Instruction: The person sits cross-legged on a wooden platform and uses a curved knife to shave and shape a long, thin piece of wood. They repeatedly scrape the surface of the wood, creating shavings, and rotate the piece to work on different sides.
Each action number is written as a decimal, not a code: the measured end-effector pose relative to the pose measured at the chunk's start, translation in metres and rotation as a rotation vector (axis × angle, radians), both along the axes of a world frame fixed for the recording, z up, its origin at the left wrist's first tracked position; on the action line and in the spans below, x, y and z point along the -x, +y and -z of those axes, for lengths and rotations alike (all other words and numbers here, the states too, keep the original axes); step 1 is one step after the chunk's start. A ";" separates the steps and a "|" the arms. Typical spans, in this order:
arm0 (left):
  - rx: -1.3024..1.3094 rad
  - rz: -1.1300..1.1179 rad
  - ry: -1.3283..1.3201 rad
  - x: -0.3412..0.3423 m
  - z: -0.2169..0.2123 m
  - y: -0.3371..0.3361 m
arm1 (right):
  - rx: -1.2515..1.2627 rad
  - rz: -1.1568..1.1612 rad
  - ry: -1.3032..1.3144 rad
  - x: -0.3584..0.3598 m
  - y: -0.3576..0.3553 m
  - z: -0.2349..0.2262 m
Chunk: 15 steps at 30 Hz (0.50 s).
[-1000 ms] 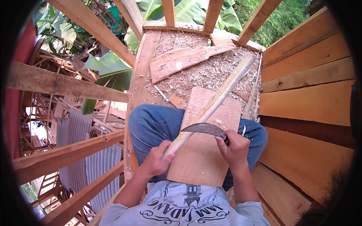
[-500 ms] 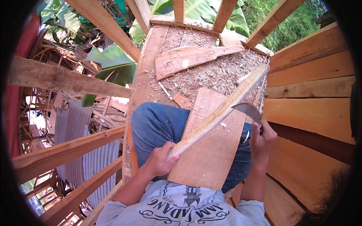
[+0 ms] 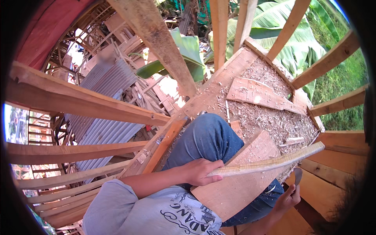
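Note:
My left hand (image 3: 200, 171) grips the near end of a long pale wooden strip (image 3: 270, 162) that runs to the right over a flat board (image 3: 243, 184) lying across my lap. Low at the right, my right hand (image 3: 288, 199) holds a curved knife (image 3: 297, 176), its blade pointing up just below the strip and apart from it. My legs in blue jeans (image 3: 207, 139) lie under the board.
Wood shavings (image 3: 274, 121) cover the plank floor ahead, with a flat offcut board (image 3: 260, 94) on them. Slanting wooden rails (image 3: 78, 102) frame the platform on the left over a drop to corrugated metal sheets (image 3: 103, 113). Plank wall (image 3: 340, 156) at right.
My head has turned left, so the view swung toward the rails. The right hand with the knife has dropped away from the strip to the lower right. The left hand keeps its grip.

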<state>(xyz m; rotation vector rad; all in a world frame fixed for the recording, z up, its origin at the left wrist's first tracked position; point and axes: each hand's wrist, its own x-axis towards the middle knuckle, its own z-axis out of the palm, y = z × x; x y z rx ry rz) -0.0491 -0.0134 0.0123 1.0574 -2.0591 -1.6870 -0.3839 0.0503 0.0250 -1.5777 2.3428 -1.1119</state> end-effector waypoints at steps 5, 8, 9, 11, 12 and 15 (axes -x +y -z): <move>0.063 -0.074 0.103 -0.007 0.011 0.012 | -0.096 -0.221 0.203 -0.032 -0.002 0.030; 0.044 -0.092 0.091 -0.008 0.010 0.014 | 0.005 -0.103 0.191 -0.023 -0.017 0.038; 0.028 -0.089 0.083 -0.007 0.008 0.014 | 0.045 -0.005 0.109 -0.015 -0.021 0.039; 0.086 -0.051 0.080 -0.011 0.009 0.014 | -0.035 0.285 -0.027 0.033 -0.023 0.030; 0.100 -0.045 0.077 -0.013 0.009 0.020 | -0.165 0.459 -0.080 0.069 -0.017 0.022; 0.071 -0.062 0.067 -0.001 0.007 0.009 | 0.147 0.376 0.112 0.081 -0.001 0.008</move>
